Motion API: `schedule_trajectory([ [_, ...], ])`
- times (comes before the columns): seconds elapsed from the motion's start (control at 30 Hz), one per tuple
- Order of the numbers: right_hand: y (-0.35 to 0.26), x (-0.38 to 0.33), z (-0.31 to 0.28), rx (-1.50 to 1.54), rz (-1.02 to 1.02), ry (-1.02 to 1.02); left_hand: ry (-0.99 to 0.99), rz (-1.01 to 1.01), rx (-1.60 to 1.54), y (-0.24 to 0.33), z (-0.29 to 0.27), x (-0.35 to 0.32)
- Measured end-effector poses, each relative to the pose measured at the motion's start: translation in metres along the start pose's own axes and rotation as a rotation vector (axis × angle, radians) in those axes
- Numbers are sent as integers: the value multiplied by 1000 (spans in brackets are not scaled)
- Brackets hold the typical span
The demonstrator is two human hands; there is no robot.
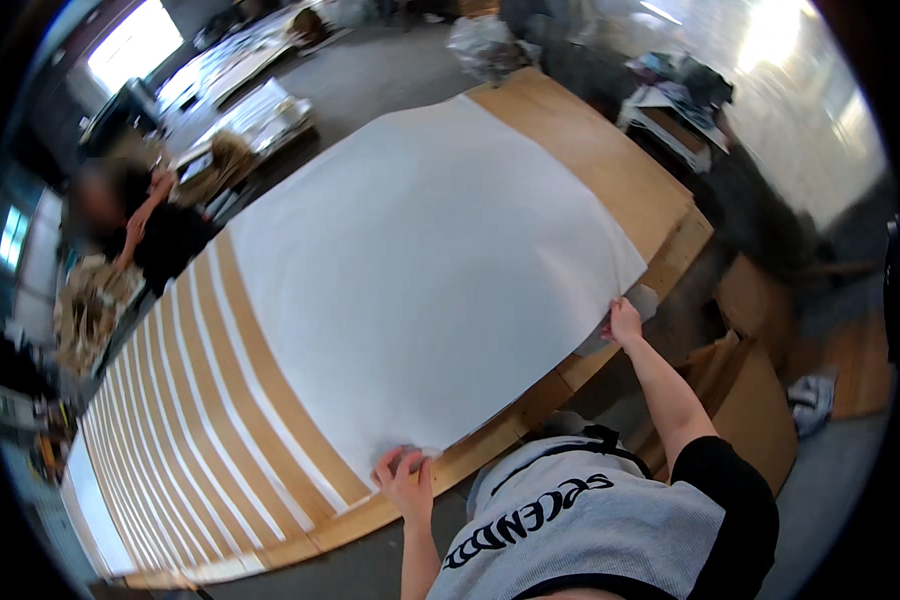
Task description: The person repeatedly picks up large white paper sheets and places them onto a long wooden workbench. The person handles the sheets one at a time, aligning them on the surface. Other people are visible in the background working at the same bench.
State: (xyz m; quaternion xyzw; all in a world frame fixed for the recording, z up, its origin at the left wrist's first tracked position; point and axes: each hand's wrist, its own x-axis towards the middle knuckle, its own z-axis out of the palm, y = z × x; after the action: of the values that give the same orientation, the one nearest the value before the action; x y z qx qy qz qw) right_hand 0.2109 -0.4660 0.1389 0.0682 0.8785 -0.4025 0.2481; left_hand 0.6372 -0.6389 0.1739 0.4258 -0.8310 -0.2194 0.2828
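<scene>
A large white sheet [420,250] lies across the long wooden table in front of me. My right hand [625,322] is closed on the sheet's near right corner, and a greyish translucent flap [642,302] shows beside the fingers. My left hand [406,478] is at the sheet's near edge, further left, with its fingers bent. A blurred grey patch lies under those fingertips; whether it is a held thing or a shadow is unclear. Left of the sheet, several narrow white strips [210,330] run across the brown tabletop.
Bare brown board [590,160] shows at the table's right end. Cardboard [755,400] stands near my right side. Across the table on the left is another person [160,230]. Behind are low stacks of sheets [255,120], a plastic bag [485,45] and a cloth-topped stand [675,120].
</scene>
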Motion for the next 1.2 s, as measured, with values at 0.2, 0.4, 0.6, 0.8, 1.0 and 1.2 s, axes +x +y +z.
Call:
schedule_trajectory([
  [0.2, 7, 5, 3, 86, -91, 32, -76, -61, -59, -1, 7, -6],
  [0.4, 24, -3, 1, 173, -68, 17, -134, -123, 43, 18, 1, 3],
  [0.6, 52, 8, -22, 410, -70, -229, -31, 5, -47, 68, 22, 43],
  [0.8, 146, 2, -92, 254, -58, -130, -555, 24, -394, 176, 88, 43],
  [1.0, 309, -17, -195, 61, 365, 246, -1093, 53, -418, 262, 177, 8],
  [1.2, 422, -20, -276, 194, 418, 584, -1437, 408, -253, 368, 283, -27],
])
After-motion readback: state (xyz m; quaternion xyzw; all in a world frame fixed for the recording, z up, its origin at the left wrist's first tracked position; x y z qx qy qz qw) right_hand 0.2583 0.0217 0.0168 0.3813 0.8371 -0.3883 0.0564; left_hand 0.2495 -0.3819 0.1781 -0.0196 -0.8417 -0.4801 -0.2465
